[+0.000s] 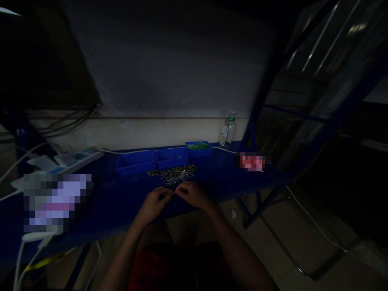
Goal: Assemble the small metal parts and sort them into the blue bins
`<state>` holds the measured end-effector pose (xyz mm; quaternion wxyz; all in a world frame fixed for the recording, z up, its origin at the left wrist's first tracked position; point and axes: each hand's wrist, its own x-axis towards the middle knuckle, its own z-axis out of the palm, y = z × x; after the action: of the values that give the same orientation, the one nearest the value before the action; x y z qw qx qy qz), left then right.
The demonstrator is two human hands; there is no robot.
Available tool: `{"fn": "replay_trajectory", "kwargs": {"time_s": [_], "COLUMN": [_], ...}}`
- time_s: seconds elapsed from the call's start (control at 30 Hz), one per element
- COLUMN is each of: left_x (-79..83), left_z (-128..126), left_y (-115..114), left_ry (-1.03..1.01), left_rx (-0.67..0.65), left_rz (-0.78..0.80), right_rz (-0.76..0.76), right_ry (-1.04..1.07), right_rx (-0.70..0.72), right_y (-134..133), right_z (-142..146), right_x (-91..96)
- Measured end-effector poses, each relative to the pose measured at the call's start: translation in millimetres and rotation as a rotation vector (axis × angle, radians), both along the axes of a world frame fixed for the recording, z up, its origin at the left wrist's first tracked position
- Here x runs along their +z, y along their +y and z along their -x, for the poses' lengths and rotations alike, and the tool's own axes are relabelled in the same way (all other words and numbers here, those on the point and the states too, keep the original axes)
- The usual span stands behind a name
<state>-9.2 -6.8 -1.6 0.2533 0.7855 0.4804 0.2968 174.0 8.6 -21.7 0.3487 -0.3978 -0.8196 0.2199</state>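
Dim feed; I log from the fingertips out. Left hand (pixel 154 202) and right hand (pixel 193 194) meet almost tip to tip just over the near part of the blue surface (pixel 218 178), thumb and fingers of each drawn in toward a pinch. I cannot tell whether either is clamped on anything; it is too dark between the tips. Such a pose would suit a small piece shared by both.

Just beyond the fingers: a loose heap of silver pins (pixel 179 178), with small brass pieces (pixel 172 171) spread behind and partly among them. I take this placing as for short reach. Pins lie flat at mixed headings, many long axes running roughly crosswise with a slant; I cannot resolve which end is which. Brass pieces look stubby; no common direction.

Behind the heap, a left blue tray (pixel 136 166) and a middle blue tray (pixel 172 163), the latter with a few thin pieces inside, lengthwise left to right. Beside it, a right blue tray (pixel 198 153) with green contents. Bottle (pixel 228 135) upright near the wall, presumably out of the way.
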Motion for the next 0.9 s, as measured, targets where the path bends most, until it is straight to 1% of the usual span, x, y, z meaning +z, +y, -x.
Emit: {"fn": "replay_trajectory", "kwargs": {"time_s": [0.17,0.3,0.4,0.57,0.77,0.9], "left_x": [0.4,0.4,-0.9,-2.8,-2.7,-1.1], "left_z": [-0.6,-0.7,0.5,2.0,2.6,4.5], "left_y": [0.2,-0.2,-0.9,-1.4,-1.5,-1.6], "left_ry": [0.002,-0.005,-0.025,-0.087,-0.144,-0.187], "left_rx": [0.014,-0.002,0.008,0.01,0.005,0.026], "left_rz": [0.002,-0.013,-0.024,0.001,0.018,0.05], "right_rz": [0.0,0.005,0.008,0.002,0.016,0.01], "right_ry": [0.043,0.072,0.05,0.013,-0.026,-0.012], "right_rx": [-0.004,-0.013,-0.012,0.009,-0.005,-0.017], "right_y": [-1.6,-1.9,-1.1,-1.9,-3.0,-3.3], "right_z": [-0.3,-1.1,-0.9,-0.4,-0.6,0.3], "right_x": [1.3,1.2,-0.1,0.1,0.2,-0.4]}}
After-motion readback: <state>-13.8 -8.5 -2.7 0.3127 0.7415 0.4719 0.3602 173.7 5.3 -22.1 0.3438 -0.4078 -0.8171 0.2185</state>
